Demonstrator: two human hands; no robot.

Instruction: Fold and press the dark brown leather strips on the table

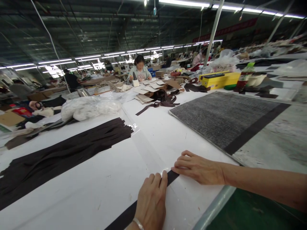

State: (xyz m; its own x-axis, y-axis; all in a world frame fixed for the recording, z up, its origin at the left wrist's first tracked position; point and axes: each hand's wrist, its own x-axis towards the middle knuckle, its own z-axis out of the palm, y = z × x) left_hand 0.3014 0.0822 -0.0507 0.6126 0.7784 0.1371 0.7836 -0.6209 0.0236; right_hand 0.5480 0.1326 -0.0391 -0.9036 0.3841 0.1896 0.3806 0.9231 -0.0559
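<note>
A narrow dark fabric strip [126, 217] lies on the white tabletop and runs from the bottom edge up toward the right. My left hand [152, 198], with a bracelet at the wrist, presses on the strip with its fingers bent and close together. At the strip's upper end my right hand [195, 167] pinches it between thumb and fingers; the fingertips are partly hidden. To the left lies a long bundle of dark fabric strips [64, 156], its ends uneven. Right of my hands is a grey textured board [225, 118] with a dark strip along its near right edge.
Clear plastic bags [90, 107] lie behind the bundle. Farther back are a tangle of brown strips [165, 98], stacked card pieces [145, 95], a yellow box [219, 80] and a bottle [243, 78]. Across the table sits a co-worker [140, 72]. The table edge [216, 207] runs below my right forearm.
</note>
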